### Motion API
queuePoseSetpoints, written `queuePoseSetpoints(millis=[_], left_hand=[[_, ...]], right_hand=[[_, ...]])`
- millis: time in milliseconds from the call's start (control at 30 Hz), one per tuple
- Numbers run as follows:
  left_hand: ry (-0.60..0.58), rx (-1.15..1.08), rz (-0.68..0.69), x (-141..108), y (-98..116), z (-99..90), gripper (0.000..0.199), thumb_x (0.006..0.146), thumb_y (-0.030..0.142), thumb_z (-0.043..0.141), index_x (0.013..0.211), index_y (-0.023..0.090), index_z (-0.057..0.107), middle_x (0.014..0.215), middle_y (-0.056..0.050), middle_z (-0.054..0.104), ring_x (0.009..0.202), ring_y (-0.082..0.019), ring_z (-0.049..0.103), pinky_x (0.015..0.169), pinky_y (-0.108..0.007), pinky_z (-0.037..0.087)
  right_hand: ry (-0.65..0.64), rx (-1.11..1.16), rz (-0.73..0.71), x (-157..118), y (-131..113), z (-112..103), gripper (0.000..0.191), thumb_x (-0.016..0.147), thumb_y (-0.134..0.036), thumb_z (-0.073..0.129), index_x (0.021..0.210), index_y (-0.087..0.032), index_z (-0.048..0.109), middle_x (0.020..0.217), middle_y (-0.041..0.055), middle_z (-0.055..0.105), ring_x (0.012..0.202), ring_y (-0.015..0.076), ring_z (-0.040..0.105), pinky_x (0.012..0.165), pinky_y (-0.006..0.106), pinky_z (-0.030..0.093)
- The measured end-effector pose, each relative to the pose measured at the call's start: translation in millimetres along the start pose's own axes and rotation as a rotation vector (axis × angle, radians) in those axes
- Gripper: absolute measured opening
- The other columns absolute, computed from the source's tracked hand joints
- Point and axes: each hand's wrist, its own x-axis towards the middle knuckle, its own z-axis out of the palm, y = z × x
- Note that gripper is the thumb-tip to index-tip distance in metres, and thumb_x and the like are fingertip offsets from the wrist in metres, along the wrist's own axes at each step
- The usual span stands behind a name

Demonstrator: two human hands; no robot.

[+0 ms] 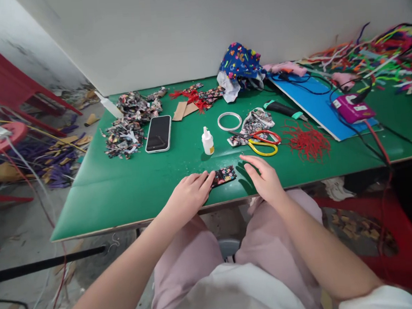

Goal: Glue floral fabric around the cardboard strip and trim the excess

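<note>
My left hand (191, 189) lies over a dark floral fabric strip (226, 174) near the table's front edge. Its fingers are stretched flat and cover the strip's left part. Just right of the strip, my right hand (264, 176) is open, with thumb and forefinger apart and nothing between them. Behind the strip stands a small white glue bottle (208, 142) with a yellow label. Scissors (265, 143) with one red and one yellow handle lie beyond my right hand, partly over a gathered floral fabric piece (258, 120).
On the green table (124, 193) are a phone (158, 134), fabric scraps (127, 136), a white ring (229, 121), a black-and-teal cutter (284, 109) and red threads (307, 140). A purple power box (353, 109) with cables lies on a blue board (308, 100) at the right.
</note>
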Motion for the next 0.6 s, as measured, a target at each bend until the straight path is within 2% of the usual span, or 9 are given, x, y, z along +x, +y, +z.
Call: queuePoseSetpoints(millis=[133,233,333,433,533,600], left_hand=[[-0.001,-0.024,0.015,4.5,-5.0,-5.0,0.047,0.086,0.012,0.035,0.133,0.010,0.034,0.113,-0.016,0.059,0.097,-0.023,0.057,0.082,-0.038,0.048],[0.024,-0.154,-0.113,6.8,-6.3,-9.2,0.044,0.087,0.014,0.035,0.130,0.011,0.040,0.095,-0.013,0.065,0.087,-0.022,0.061,0.078,-0.036,0.049],[0.169,-0.577,-0.416,10.1,5.8,-13.3,0.040,0.089,0.026,0.037,0.127,0.017,0.045,0.097,-0.009,0.066,0.085,-0.020,0.063,0.075,-0.034,0.051],[0.263,-1.207,-0.666,16.2,32.2,-13.9,0.047,0.088,0.035,0.041,0.132,0.021,0.036,0.093,-0.005,0.067,0.076,-0.019,0.066,0.064,-0.031,0.054],[0.263,-1.607,-0.758,23.2,60.5,-11.2,0.056,0.085,0.035,0.048,0.136,0.023,0.027,0.093,-0.005,0.068,0.068,-0.018,0.067,0.056,-0.029,0.054],[0.235,-1.705,-0.770,26.8,73.3,-9.5,0.060,0.082,0.034,0.053,0.135,0.023,0.029,0.093,-0.005,0.068,0.068,-0.018,0.067,0.057,-0.029,0.055]], right_hand=[[0.063,0.019,0.004,-0.3,-1.0,-0.6,0.031,0.087,-0.036,0.041,0.106,-0.024,0.061,0.110,0.0053,0.062,0.106,0.0191,0.053,0.096,0.040,0.039],[0.130,0.070,0.043,0.0,-1.5,-1.9,0.029,0.087,-0.037,0.041,0.101,-0.023,0.063,0.106,0.0052,0.063,0.104,0.0186,0.054,0.095,0.039,0.040],[0.149,0.291,0.168,1.7,-1.8,-0.2,0.032,0.085,-0.042,0.042,0.102,-0.022,0.061,0.105,0.0057,0.063,0.101,0.0183,0.056,0.090,0.037,0.044],[0.014,0.645,0.316,4.0,-4.7,6.9,0.045,0.083,-0.054,0.039,0.101,-0.019,0.061,0.098,0.0070,0.066,0.092,0.0183,0.060,0.077,0.035,0.050],[-0.169,0.865,0.410,4.6,-10.1,14.6,0.052,0.078,-0.061,0.039,0.089,-0.017,0.064,0.084,0.0059,0.067,0.080,0.0174,0.062,0.066,0.031,0.051],[-0.183,0.896,0.452,3.9,-13.2,16.7,0.044,0.076,-0.058,0.048,0.082,-0.017,0.064,0.078,0.0035,0.067,0.074,0.0157,0.061,0.062,0.028,0.050]])
